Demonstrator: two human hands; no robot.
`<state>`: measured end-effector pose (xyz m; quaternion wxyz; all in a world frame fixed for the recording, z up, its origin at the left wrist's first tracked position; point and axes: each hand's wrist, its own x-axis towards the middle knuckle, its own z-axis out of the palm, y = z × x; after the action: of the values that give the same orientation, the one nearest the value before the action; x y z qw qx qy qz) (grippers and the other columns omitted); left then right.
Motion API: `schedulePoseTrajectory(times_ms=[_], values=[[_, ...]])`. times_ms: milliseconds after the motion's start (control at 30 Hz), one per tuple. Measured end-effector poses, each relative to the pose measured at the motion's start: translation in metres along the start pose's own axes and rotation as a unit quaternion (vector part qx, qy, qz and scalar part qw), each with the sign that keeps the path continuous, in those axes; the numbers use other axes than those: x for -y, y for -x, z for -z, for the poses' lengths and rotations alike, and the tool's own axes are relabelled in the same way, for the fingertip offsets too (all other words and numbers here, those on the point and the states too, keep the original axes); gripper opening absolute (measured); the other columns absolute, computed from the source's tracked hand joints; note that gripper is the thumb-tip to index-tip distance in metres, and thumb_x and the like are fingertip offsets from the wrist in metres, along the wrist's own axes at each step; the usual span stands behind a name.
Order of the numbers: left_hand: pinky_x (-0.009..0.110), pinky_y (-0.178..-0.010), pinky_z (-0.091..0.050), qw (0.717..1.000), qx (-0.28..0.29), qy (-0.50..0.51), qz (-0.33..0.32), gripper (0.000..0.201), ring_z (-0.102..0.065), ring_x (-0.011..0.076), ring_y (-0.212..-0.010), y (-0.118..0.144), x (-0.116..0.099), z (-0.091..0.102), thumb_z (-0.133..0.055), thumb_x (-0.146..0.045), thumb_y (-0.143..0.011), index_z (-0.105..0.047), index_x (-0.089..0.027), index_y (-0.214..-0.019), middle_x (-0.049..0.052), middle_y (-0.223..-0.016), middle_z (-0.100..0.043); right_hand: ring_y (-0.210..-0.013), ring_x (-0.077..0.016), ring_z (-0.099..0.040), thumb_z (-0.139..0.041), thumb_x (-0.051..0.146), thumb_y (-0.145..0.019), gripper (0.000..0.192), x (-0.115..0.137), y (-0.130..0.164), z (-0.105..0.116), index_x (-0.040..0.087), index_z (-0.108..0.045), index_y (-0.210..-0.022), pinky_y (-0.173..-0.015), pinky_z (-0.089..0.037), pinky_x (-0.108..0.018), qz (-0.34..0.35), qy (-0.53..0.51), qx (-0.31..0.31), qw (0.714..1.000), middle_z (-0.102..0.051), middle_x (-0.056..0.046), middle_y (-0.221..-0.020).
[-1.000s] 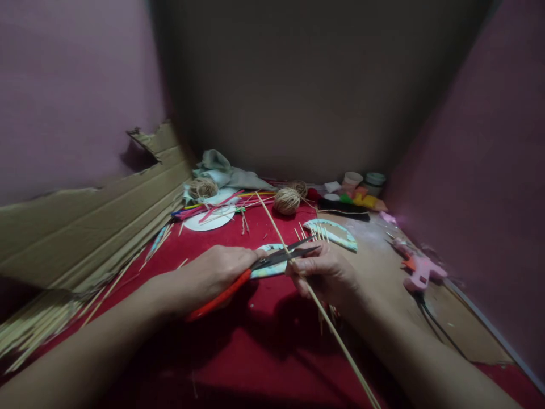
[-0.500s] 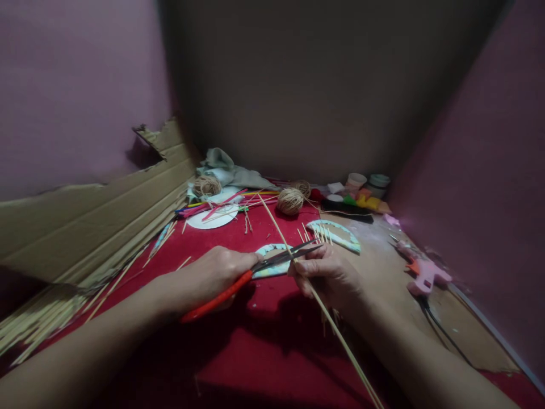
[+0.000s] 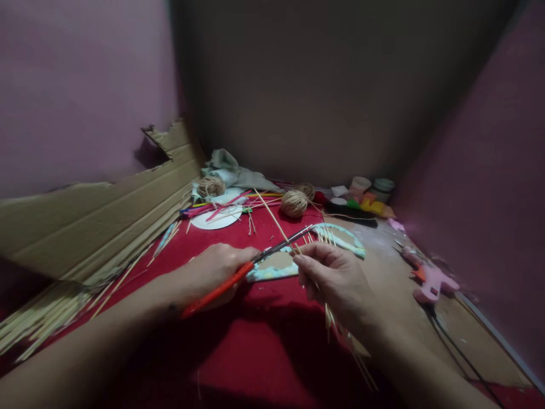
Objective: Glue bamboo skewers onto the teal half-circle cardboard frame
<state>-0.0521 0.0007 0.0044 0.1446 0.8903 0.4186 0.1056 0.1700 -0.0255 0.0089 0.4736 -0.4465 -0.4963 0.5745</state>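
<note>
The left hand (image 3: 210, 272) grips red-handled steel scissors (image 3: 255, 266), blades crossing a thin bamboo stick (image 3: 276, 222) that the right hand (image 3: 336, 281) pinches just near of the blades, steadying it above the red cloth (image 3: 255, 341).

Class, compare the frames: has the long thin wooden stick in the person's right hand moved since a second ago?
Yes. The long thin wooden stick has slid back toward the person; its far tip now falls short of the tan twine ball.
</note>
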Motion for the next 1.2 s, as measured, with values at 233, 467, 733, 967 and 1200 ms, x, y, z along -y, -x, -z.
schedulePoseTrajectory(times_ms=[233, 467, 733, 967, 1200], values=[[0.021, -0.058, -0.042, 0.997, -0.023, 0.054, -0.058, 0.019, -0.056, 0.0112, -0.061, 0.003, 0.003, -0.001, -0.042, -0.025, -0.091, -0.06, -0.019, -0.094, 0.001, -0.077, -0.065, -0.027, -0.0021, -0.036, -0.075, 0.032, -0.071, 0.024, 0.007, 0.001, -0.001, 0.017, -0.057, -0.066, -0.027, -0.021, -0.012, -0.074, -0.071, 0.056, 0.993, -0.055, 0.007, -0.043], [0.024, -0.072, -0.05, 0.988, -0.067, 0.061, -0.122, 0.025, -0.066, 0.0147, -0.079, 0.002, 0.005, -0.004, -0.044, -0.026, -0.094, -0.059, -0.017, -0.112, 0.006, -0.097, -0.071, -0.025, -0.0003, -0.018, -0.078, 0.03, -0.072, 0.022, -0.003, -0.01, 0.011, 0.015, -0.063, -0.073, -0.023, -0.025, -0.012, -0.139, -0.247, 0.239, 0.929, -0.049, 0.009, -0.04], [0.02, -0.057, -0.042, 0.989, -0.053, 0.027, -0.134, 0.018, -0.057, 0.0107, -0.06, 0.005, 0.013, -0.008, -0.043, -0.012, -0.088, -0.056, -0.018, -0.098, 0.0, -0.075, -0.065, -0.023, -0.0011, -0.022, -0.074, 0.03, -0.073, 0.02, -0.011, -0.017, 0.012, 0.015, -0.062, -0.075, -0.022, -0.027, -0.012, -0.165, -0.27, 0.279, 0.907, -0.053, 0.008, -0.041], [0.019, -0.051, -0.035, 0.996, -0.038, 0.052, -0.06, 0.019, -0.048, 0.0087, -0.052, 0.002, 0.008, 0.006, -0.039, -0.02, -0.09, -0.05, -0.018, -0.075, 0.0, -0.063, -0.057, -0.036, -0.008, -0.05, -0.071, 0.029, -0.069, 0.018, 0.003, -0.038, 0.039, 0.016, -0.06, -0.074, -0.035, -0.038, -0.017, -0.041, 0.008, -0.085, 0.996, -0.058, 0.002, -0.048], [0.021, -0.053, -0.034, 0.998, -0.03, 0.033, -0.048, 0.016, -0.047, 0.0096, -0.054, 0.004, 0.009, 0.004, -0.041, -0.019, -0.088, -0.053, -0.018, -0.078, 0.001, -0.065, -0.058, -0.039, -0.0098, -0.046, -0.065, 0.032, -0.074, 0.017, 0.007, -0.059, 0.051, 0.017, -0.059, -0.068, -0.037, -0.032, -0.022, 0.026, 0.143, -0.183, 0.972, -0.058, 0.0, -0.052]])
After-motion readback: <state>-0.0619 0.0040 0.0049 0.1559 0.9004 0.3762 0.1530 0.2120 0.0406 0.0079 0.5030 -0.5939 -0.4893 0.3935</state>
